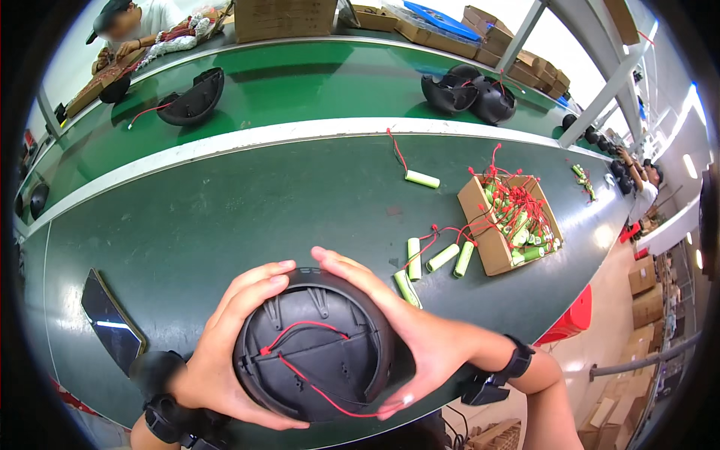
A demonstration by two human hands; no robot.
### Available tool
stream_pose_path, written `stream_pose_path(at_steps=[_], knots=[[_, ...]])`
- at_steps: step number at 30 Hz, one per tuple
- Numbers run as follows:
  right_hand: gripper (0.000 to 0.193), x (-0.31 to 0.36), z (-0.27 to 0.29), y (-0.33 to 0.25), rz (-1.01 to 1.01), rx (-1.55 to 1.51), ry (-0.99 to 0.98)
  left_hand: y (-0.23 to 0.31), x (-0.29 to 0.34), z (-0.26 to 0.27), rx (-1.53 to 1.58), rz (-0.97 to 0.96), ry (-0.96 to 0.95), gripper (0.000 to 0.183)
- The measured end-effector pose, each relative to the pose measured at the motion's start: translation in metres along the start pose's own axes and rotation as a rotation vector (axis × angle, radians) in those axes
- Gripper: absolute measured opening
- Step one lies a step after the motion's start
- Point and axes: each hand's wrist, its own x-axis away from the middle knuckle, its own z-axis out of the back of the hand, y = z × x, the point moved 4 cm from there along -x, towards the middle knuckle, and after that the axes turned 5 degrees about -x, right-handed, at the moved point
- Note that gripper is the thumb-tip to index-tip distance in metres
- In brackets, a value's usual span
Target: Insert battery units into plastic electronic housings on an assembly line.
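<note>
Directly in front of me, a round black plastic shell (315,349) is held with its hollow inside facing up. Ribs and a dividing panel show within it, and a thin red wire (304,322) with a small connector runs across. My left hand (214,360) wraps around its left side, fingers over the far rim. On the right side my right hand (424,341) grips the shell, its thumb low by the end of a red wire. Several light green cylindrical batteries (442,257) with red leads lie just beyond my right hand.
A cardboard box (480,232) full of wired green batteries stands to the right. A dark phone (112,322) lies at left. Beyond the white rail (285,135), black shells (199,101) rest on a green belt (300,71). People work at far left (150,19) and far right (645,191).
</note>
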Motion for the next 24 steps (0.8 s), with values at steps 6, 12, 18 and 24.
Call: stream_pose_path(at_steps=[6,12,18,24], knots=[[0.098,-0.001,-0.015,0.032,0.198,-0.101,0.363,-0.005,0.007,-0.007,-0.022,0.017,0.006,0.135],[0.080,0.000,-0.008,0.028,0.184,-0.163,0.440,-0.004,0.007,-0.023,-0.063,0.010,0.100,0.137],[0.075,-0.003,-0.010,0.026,0.176,-0.209,0.429,0.006,0.009,-0.015,-0.123,-0.017,0.073,0.138],[0.079,-0.002,0.002,0.024,0.091,-0.287,0.391,-0.008,0.009,-0.018,0.045,0.058,0.118,0.136]])
